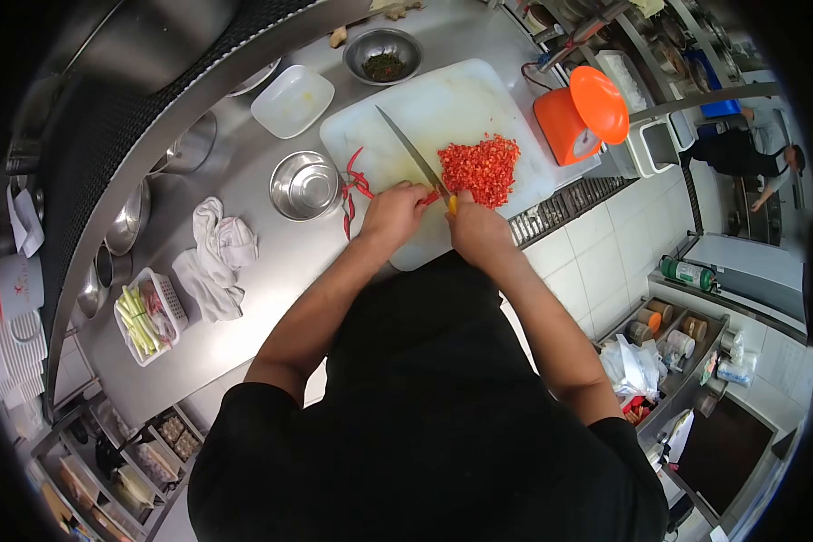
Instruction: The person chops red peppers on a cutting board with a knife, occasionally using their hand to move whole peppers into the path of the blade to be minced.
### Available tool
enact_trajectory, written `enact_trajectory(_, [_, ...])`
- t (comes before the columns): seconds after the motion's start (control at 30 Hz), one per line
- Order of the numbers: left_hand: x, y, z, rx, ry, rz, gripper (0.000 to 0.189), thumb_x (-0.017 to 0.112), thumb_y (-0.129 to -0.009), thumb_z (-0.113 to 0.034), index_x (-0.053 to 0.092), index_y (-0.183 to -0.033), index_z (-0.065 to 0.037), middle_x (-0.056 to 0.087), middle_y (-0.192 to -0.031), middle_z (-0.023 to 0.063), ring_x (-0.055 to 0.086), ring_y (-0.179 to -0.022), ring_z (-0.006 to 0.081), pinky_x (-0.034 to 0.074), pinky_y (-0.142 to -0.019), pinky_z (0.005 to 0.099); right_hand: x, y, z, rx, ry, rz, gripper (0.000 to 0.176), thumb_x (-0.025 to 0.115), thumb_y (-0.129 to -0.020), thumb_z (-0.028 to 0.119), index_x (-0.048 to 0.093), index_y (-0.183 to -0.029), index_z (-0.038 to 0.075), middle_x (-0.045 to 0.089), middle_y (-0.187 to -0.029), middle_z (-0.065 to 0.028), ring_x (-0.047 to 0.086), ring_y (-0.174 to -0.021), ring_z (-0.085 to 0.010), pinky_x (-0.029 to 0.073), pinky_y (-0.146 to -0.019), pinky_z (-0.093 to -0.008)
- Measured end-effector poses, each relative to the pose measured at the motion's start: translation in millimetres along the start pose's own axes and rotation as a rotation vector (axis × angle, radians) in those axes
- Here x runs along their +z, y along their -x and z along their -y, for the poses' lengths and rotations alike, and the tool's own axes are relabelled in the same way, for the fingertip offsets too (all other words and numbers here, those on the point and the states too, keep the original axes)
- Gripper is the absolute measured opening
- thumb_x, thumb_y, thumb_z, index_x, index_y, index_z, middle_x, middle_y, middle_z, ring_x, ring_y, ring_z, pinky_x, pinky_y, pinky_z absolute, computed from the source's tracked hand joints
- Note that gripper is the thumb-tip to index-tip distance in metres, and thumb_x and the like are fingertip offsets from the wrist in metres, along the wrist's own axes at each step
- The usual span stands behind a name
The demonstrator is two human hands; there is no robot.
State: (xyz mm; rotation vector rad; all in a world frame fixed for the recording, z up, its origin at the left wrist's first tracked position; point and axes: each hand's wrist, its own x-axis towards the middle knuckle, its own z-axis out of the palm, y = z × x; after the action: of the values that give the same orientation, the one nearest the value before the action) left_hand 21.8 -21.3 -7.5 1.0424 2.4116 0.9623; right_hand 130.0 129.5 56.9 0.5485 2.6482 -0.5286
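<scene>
My right hand is closed round the yellow handle of a kitchen knife, whose long blade points away to the upper left over a white cutting board. Beside it, my left hand pinches a red chili pepper close to the blade's heel. A heap of chopped red chili lies on the board just beyond the knife. Several whole chilies rest at the board's left edge, next to my left hand. My fingers partly hide the held chili and the handle.
Left of the board stand a steel bowl, a white dish, a crumpled cloth and a white basket of cut green stalks. A bowl with dark herbs sits behind. An orange scale is at right. Another person stands farther right.
</scene>
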Motion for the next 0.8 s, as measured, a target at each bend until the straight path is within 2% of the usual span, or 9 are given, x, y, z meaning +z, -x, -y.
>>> enact_trajectory(0.13, [2, 5, -1, -0.015, 0.003, 0.009, 0.011, 0.073, -0.091, -0.013, 0.069, -0.099, -0.006, 0.068, -0.096, 0.0144, 0.068, -0.09, 0.0379, 0.055, -0.079, 0.0479, -16, 19, 11, 0.049, 0.067, 0.055, 0.034, 0.058, -0.104, 0.028, 0.05, -0.116, -0.003, 0.074, -0.094, -0.0256, 0.076, -0.09, -0.0422, 0.06, -0.081, -0.0488])
enact_trajectory(0.23, [2, 6, 0, -0.011, 0.008, 0.003, 0.011, 0.072, -0.092, -0.013, 0.069, -0.099, -0.006, 0.068, -0.096, 0.0146, 0.068, -0.09, 0.0381, 0.055, -0.079, 0.0482, 22, 3, 4, 0.092, 0.024, 0.024, 0.035, 0.058, -0.104, 0.027, 0.05, -0.117, -0.004, 0.074, -0.095, -0.0267, 0.075, -0.093, -0.0417, 0.06, -0.083, -0.0494])
enact_trajectory(0.33, [0, 3, 1, 0.012, -0.031, 0.006, 0.011, 0.071, -0.092, -0.013, 0.069, -0.099, -0.005, 0.068, -0.097, 0.0148, 0.068, -0.091, 0.0385, 0.055, -0.08, 0.0486, 19, -3, 2, 0.055, -0.015, 0.001, 0.037, 0.061, -0.103, 0.03, 0.049, -0.115, -0.003, 0.073, -0.091, -0.028, 0.075, -0.087, -0.0446, 0.059, -0.077, -0.0532])
enact_trajectory(0.43, [-2, 0, -3, 0.039, -0.042, 0.028, 0.011, 0.071, -0.092, -0.013, 0.069, -0.099, -0.005, 0.068, -0.098, 0.0152, 0.068, -0.092, 0.039, 0.055, -0.081, 0.0493, 13, -4, -2, -0.028, 0.031, -0.023, 0.037, 0.061, -0.103, 0.029, 0.049, -0.116, -0.003, 0.073, -0.09, -0.0273, 0.074, -0.086, -0.0449, 0.06, -0.077, -0.0531])
enact_trajectory(0.53, [-4, 3, -4, 0.014, -0.047, 0.048, 0.012, 0.071, -0.092, -0.013, 0.069, -0.1, -0.005, 0.069, -0.097, 0.0154, 0.068, -0.093, 0.0393, 0.055, -0.081, 0.0497, -13, 14, 6, -0.017, 0.049, 0.045, 0.035, 0.059, -0.104, 0.026, 0.049, -0.117, -0.005, 0.074, -0.096, -0.0281, 0.076, -0.086, -0.043, 0.061, -0.074, -0.0507])
enact_trajectory(0.63, [-3, 2, -4, 0.01, -0.027, 0.029, 0.012, 0.071, -0.092, -0.013, 0.07, -0.101, -0.006, 0.069, -0.097, 0.0156, 0.068, -0.093, 0.0394, 0.055, -0.082, 0.0499, 4, 14, 6, 0.019, 0.041, 0.034, 0.035, 0.06, -0.103, 0.026, 0.05, -0.116, -0.005, 0.074, -0.096, -0.0275, 0.075, -0.089, -0.0435, 0.061, -0.078, -0.0499])
enact_trajectory(0.73, [-1, 2, -2, 0.019, -0.036, 0.036, 0.011, 0.068, -0.093, -0.013, 0.07, -0.101, -0.007, 0.069, -0.097, 0.0162, 0.068, -0.094, 0.0396, 0.055, -0.082, 0.0508, 27, -1, 2, 0.024, 0.018, -0.051, 0.037, 0.061, -0.102, 0.03, 0.05, -0.114, -0.003, 0.073, -0.087, -0.0255, 0.075, -0.084, -0.0426, 0.06, -0.076, -0.0522])
enact_trajectory(0.8, [0, 5, 0, 0.018, -0.053, 0.051, 0.01, 0.067, -0.093, -0.014, 0.07, -0.101, -0.008, 0.069, -0.097, 0.0168, 0.068, -0.094, 0.0402, 0.055, -0.082, 0.0515, 27, -7, -2, -0.018, 0.002, -0.036, 0.038, 0.061, -0.103, 0.03, 0.049, -0.115, -0.004, 0.073, -0.087, -0.0261, 0.075, -0.083, -0.0429, 0.06, -0.076, -0.052])
